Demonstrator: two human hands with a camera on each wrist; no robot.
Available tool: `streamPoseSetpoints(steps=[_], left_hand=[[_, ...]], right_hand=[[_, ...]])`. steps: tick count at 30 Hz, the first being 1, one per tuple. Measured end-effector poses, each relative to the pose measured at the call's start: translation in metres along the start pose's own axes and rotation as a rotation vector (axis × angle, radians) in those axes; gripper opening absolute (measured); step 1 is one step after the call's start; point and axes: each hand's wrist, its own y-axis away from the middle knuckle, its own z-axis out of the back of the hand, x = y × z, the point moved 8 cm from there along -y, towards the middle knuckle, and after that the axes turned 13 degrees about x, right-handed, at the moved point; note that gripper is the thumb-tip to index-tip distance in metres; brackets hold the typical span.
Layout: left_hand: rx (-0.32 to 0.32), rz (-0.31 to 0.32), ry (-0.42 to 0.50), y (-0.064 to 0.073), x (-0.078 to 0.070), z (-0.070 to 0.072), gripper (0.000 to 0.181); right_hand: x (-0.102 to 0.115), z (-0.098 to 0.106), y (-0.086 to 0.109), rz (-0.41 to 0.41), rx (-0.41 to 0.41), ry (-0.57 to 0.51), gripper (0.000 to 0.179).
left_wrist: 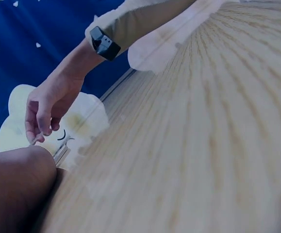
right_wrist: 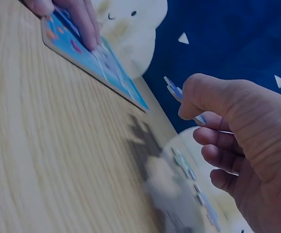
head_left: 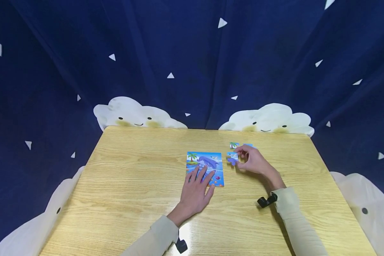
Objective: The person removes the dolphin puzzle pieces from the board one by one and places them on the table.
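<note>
A square dolphin puzzle (head_left: 220, 177) with a palm tree and blue sea lies on the wooden table. My left hand (head_left: 196, 192) rests on its lower part with fingers spread, covering some of the picture. To the right of the puzzle, my right hand (head_left: 252, 160) pinches a puzzle piece (head_left: 232, 157) between thumb and fingertips. That piece shows blue sky and a purple bit; in the right wrist view it is held edge-on above the table. Behind the right hand lie a palm-tree piece (head_left: 234, 145) and a blue piece (head_left: 248, 145), the latter partly hidden by the fingers.
The wooden table (head_left: 131, 185) reaches back to a dark blue curtain (head_left: 192, 53) printed with white triangles and smiling clouds. Each wrist carries a black camera mount, one on the right (head_left: 267, 201) and one on the left (head_left: 181, 245).
</note>
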Motion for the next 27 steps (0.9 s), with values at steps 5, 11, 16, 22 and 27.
streamPoseSetpoints(steps=[5, 11, 16, 22, 27], left_hand=[[-0.012, 0.002, -0.012, 0.000, 0.000, -0.001, 0.053], [0.002, -0.001, -0.009, 0.000, 0.000, -0.001, 0.053], [-0.005, 0.002, -0.019, 0.000, 0.001, -0.001, 0.053], [-0.023, 0.002, -0.028, 0.001, 0.001, -0.001, 0.053], [-0.011, 0.004, -0.030, 0.000, 0.001, -0.003, 0.053]], right_hand=[[-0.017, 0.012, 0.008, -0.082, -0.005, -0.009, 0.043], [-0.035, 0.035, 0.018, -0.112, -0.032, 0.016, 0.046], [-0.051, 0.051, 0.024, -0.143, -0.045, 0.035, 0.045], [-0.073, 0.063, 0.030, -0.217, -0.051, 0.033, 0.046], [-0.091, 0.071, 0.034, -0.264, -0.060, 0.044, 0.047]])
